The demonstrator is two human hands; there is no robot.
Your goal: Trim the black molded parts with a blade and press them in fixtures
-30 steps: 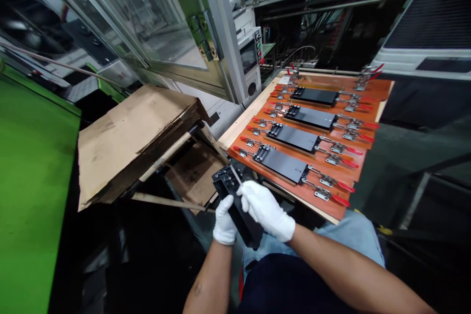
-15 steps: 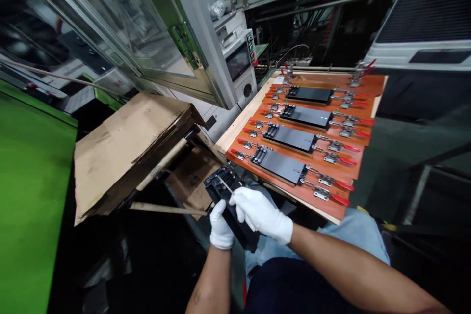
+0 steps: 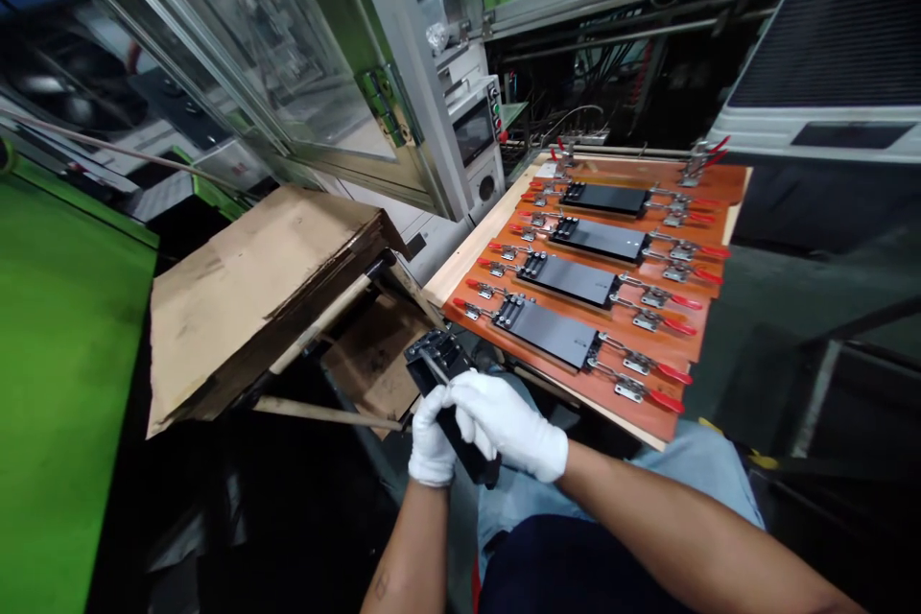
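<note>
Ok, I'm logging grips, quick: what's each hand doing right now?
Left hand: closed around the black rectangular part.
Right hand: closed on a thin rod-like tool.

Looks like a factory floor tbh: red-handled toggle clamps (image 3: 640,362) are lining a wooden fixture board (image 3: 475,256), and a big metal-framed machine door (image 3: 392,106) is standing beside a control panel (image 3: 476,129).

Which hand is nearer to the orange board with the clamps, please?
Right. The right hand, holding a thin tool, is just short of the orange board; the left hand, gripping the black part, is farther off leftward.
</note>
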